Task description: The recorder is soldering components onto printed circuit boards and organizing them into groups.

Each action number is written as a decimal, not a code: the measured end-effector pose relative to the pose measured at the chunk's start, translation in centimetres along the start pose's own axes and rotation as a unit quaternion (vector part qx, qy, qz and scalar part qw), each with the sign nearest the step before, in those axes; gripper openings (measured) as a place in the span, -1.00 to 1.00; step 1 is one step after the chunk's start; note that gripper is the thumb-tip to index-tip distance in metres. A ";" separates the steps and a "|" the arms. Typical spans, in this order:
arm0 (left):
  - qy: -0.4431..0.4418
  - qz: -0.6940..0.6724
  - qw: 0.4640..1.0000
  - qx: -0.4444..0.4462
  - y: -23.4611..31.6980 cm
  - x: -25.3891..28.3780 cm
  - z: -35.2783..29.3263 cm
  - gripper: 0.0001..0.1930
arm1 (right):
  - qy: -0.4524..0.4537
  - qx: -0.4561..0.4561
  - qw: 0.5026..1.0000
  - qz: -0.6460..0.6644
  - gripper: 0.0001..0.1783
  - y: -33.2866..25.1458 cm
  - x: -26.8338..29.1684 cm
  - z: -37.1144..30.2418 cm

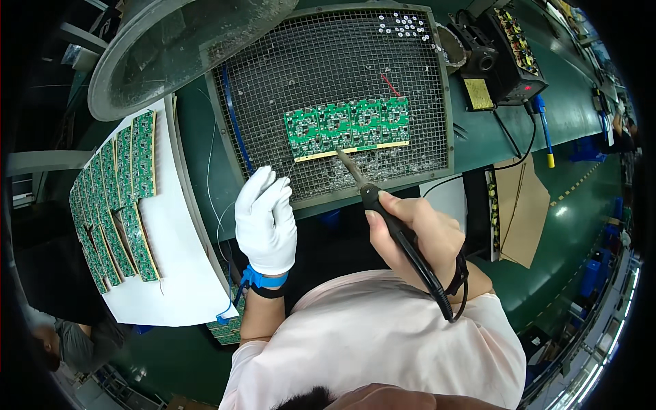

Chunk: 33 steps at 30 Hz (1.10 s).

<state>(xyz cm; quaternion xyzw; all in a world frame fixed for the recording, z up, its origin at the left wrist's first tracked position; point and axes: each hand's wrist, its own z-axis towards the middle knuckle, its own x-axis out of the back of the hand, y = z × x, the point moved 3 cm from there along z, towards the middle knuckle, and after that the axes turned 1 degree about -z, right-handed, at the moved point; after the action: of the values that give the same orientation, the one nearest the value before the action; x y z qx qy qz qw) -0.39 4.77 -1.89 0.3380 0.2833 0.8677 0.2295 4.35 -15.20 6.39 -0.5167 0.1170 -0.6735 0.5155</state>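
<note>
A black soldering iron (418, 268) points at the near edge of a long green circuit board (348, 126).
The board lies on a grey metal mesh tray (260, 89), toward the near edge. The bare right hand (430, 236) holds the iron like a pen; the white-gloved left hand (266, 225), fingers close together, is at the near-left corner, and I cannot tell if it grips anything. Better, I think, to keep the tip light and the board steady.

An electronics workshop — the green circuit boards (335, 123), soldering iron (413, 256) and black soldering station (511, 83) show it.
</note>
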 end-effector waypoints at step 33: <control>0.000 0.063 0.998 0.013 1.0 0.0 1.8 -0.78 | 0.117 -0.088 0.988 0.059 -0.70 4.6 2.5 0.3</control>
<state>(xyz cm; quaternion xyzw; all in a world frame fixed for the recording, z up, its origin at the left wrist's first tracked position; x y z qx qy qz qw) 0.64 4.64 -0.14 0.3576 0.2728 0.8768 0.1700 7.37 -19.18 4.82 -0.4702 0.2653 -0.6848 0.4895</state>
